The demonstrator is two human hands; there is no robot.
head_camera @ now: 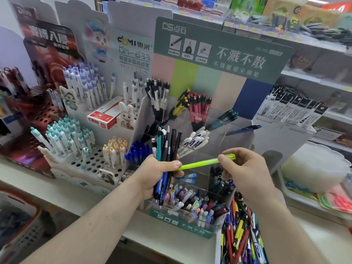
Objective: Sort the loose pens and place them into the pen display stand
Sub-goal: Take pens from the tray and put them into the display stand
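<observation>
A mixed bundle of black, blue and teal plastic pens [165, 149] is gripped upright in the left hand [158, 174], while one slim lime-green plastic pen [202, 162] is pinched at its far end by the right hand [245, 170] and held level between both hands. The clear acrylic tiered pen display stand with a green header card [224, 54] is seen just behind the hands on the white bench [62, 189], several compartments holding sorted pens. A heap of loose multicoloured pens [242, 235] is seen in a box under the right forearm.

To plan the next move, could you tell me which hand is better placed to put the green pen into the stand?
Probably the right hand: it pinches the green pen, while the left hand holds a bundle of pens.
</observation>
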